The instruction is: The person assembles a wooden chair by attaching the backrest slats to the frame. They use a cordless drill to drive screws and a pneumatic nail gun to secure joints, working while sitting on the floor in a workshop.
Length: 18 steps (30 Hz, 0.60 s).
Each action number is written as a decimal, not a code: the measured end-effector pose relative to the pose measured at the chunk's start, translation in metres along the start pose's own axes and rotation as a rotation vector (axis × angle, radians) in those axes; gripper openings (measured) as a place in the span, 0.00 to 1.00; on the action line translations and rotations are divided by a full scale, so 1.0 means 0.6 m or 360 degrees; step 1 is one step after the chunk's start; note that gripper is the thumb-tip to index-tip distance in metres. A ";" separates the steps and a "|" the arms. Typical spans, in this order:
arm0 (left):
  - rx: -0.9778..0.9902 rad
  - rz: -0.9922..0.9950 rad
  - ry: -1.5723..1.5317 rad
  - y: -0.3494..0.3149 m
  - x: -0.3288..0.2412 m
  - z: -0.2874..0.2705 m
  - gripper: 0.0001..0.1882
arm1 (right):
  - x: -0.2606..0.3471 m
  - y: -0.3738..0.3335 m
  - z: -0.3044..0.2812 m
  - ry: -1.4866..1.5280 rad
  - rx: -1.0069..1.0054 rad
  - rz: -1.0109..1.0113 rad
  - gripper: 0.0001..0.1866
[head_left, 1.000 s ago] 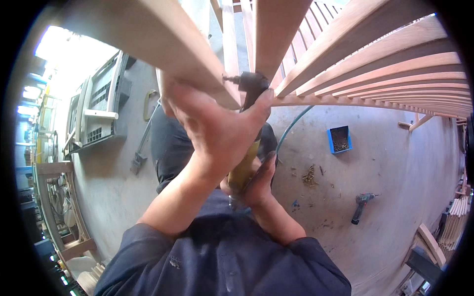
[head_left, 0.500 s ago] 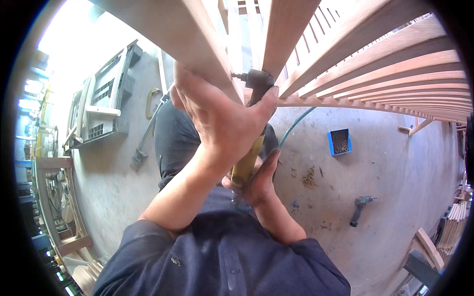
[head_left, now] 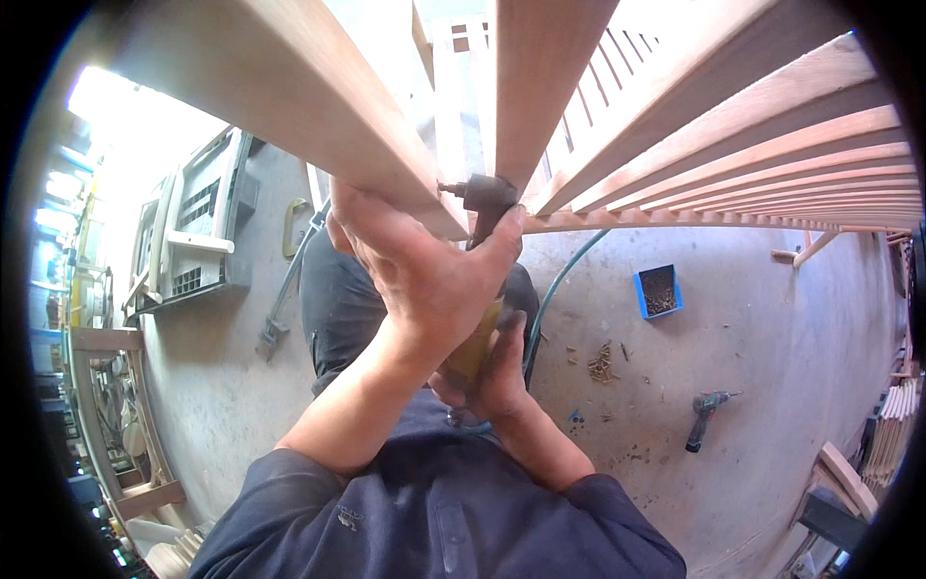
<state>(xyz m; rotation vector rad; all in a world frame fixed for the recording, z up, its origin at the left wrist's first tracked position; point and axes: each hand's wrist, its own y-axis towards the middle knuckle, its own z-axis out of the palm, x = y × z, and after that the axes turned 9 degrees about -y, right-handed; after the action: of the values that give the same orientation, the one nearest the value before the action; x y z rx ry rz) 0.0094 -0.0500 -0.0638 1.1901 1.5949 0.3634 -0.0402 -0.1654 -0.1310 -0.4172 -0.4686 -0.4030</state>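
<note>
Since your angle drill (head_left: 492, 196) has its bit at the slat (head_left: 318, 96), looks like you're lining up or boring; left hand (head_left: 415, 275) clamps its neck, right hand (head_left: 500, 372) wraps its body. Next probably needs steady, square pressure.

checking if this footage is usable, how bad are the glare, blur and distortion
Head view: strong glare washes out the upper left and the background behind the slats at the top; head view: the fisheye bends straight edges toward the black rim; head view: the right hand and the angled tool's yellowish body look soft, while the blue box reads more clearly.
</note>
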 end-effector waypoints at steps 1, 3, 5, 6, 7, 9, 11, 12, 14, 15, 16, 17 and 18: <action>-0.0001 -0.0012 -0.0027 0.001 -0.001 0.001 0.64 | 0.000 0.000 0.002 0.0030 -0.0007 -0.0037 0.56; -0.0001 -0.0037 -0.0080 0.003 -0.003 0.002 0.64 | -0.001 0.000 0.003 0.0061 0.0012 -0.0101 0.56; 0.0009 0.0008 -0.0018 0.004 -0.003 0.000 0.64 | -0.001 0.001 -0.002 0.0043 0.0098 -0.0136 0.57; 0.0015 0.0031 0.0013 0.005 -0.003 0.000 0.64 | 0.000 0.002 -0.005 0.0019 0.0157 -0.0148 0.57; 0.0059 0.0003 0.0030 0.005 -0.006 -0.002 0.63 | 0.001 0.002 -0.004 0.0009 0.0167 -0.0149 0.57; 0.0149 -0.0052 0.0062 0.009 -0.014 -0.008 0.60 | 0.004 0.001 -0.002 -0.0012 0.0187 -0.0151 0.56; 0.0142 -0.0085 0.0028 0.008 -0.015 -0.008 0.60 | 0.001 0.004 -0.006 -0.0010 0.0180 -0.0092 0.55; 0.0139 -0.0101 0.0011 0.008 -0.014 -0.008 0.60 | 0.000 0.005 -0.007 -0.0009 0.0176 -0.0063 0.55; 0.0064 -0.0046 -0.0058 0.004 -0.003 -0.002 0.63 | 0.001 0.007 -0.006 -0.0043 0.0194 -0.0068 0.54; 0.0027 -0.0018 -0.0092 0.002 0.002 0.000 0.64 | 0.002 0.009 -0.006 -0.0061 0.0203 -0.0071 0.53; 0.0019 -0.0025 -0.0113 0.001 0.004 0.001 0.64 | 0.002 0.009 -0.006 -0.0055 0.0217 -0.0071 0.53; 0.0011 -0.0030 -0.0134 0.000 0.005 0.002 0.64 | 0.001 0.010 -0.007 -0.0050 0.0231 -0.0071 0.53; 0.0002 -0.0036 -0.0154 -0.001 0.005 0.002 0.63 | 0.001 0.010 -0.007 -0.0044 0.0245 -0.0071 0.52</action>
<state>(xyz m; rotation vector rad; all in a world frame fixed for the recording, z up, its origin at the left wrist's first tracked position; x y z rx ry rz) 0.0104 -0.0482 -0.0665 1.1727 1.5238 0.2857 -0.0354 -0.1626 -0.1359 -0.2638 -0.5328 -0.4017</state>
